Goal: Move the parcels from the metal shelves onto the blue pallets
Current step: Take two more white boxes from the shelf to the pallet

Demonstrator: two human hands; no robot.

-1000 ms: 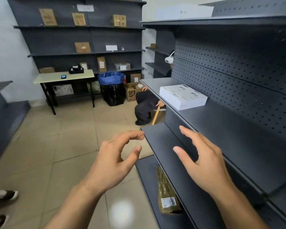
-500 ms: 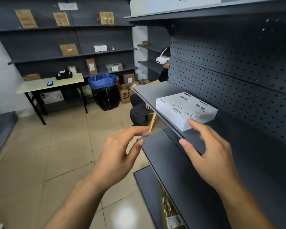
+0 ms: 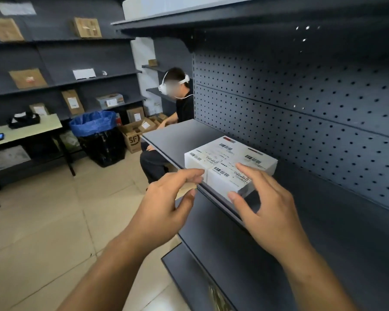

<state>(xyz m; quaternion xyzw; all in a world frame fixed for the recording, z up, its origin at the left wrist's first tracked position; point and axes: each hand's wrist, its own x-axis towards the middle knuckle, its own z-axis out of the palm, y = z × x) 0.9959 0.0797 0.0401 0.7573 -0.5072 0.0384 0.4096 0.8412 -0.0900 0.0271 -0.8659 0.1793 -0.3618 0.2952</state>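
Room ahead of me: beige tiled floor (image 3: 43, 221); to my left, a pale-topped table (image 3: 43, 126) on black legs; beside it, a blue-lined bin (image 3: 101, 144); dark grey shelving (image 3: 88, 57) lines the far white wall (image 3: 139, 55).

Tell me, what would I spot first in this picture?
Two hands come first: the left hand and right hand are at the near edge of a white parcel covered in barcode labels, on the grey metal shelf mid-picture. Behind, a person in a white headset sits near a blue-lined bin.
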